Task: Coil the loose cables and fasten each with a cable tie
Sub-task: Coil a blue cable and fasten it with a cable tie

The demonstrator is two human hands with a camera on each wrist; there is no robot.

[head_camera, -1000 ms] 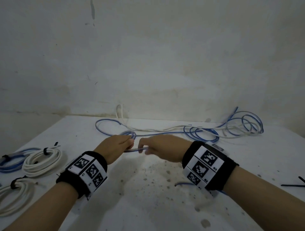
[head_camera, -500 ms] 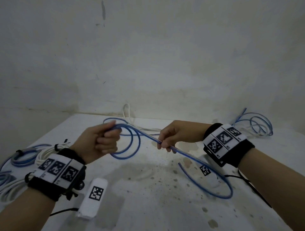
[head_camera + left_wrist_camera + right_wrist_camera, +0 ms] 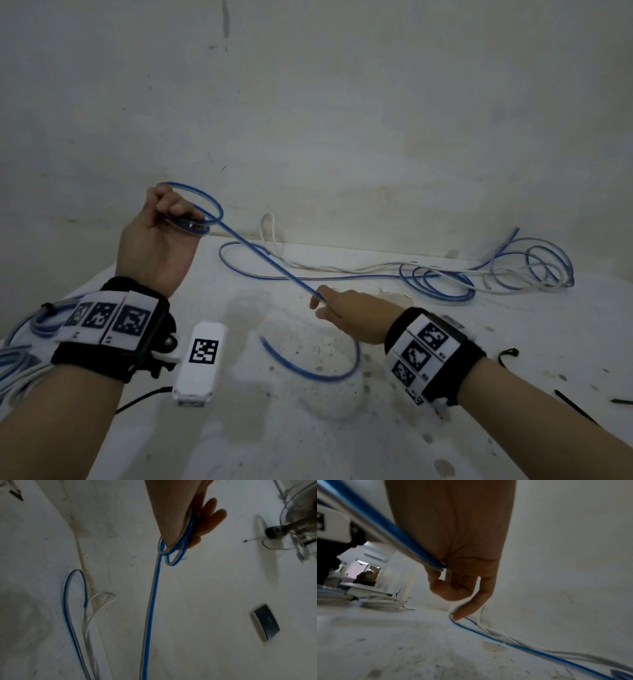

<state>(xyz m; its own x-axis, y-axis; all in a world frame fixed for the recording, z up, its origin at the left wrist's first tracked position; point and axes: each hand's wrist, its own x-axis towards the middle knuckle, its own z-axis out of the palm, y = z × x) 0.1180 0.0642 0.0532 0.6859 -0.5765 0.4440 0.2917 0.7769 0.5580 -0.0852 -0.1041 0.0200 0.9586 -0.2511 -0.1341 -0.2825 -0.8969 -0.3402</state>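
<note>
My left hand [image 3: 176, 214] is raised above the table's back left, and its curled fingers grip a few small loops of the blue cable [image 3: 263, 260]. The left wrist view shows these loops [image 3: 176, 553] hanging out of the left hand [image 3: 192, 524]. From there the cable runs taut, down and to the right, into my right hand [image 3: 323, 305], low over the table's middle. The right hand [image 3: 453, 574] has the blue cable [image 3: 385, 531] running into its curled fingers. Beyond that hand the cable arcs loosely [image 3: 308, 373] on the table.
More loose blue and white cable [image 3: 513, 270] lies tangled along the back wall to the right. Coiled, tied bundles [image 3: 20, 346] sit at the left edge. Black cable ties [image 3: 508, 354] lie at the right. A dark flat device [image 3: 265, 622] lies on the table.
My left hand has lifted up and left with the loops. My right hand has dropped towards the table along the cable, which is now stretched between them.
</note>
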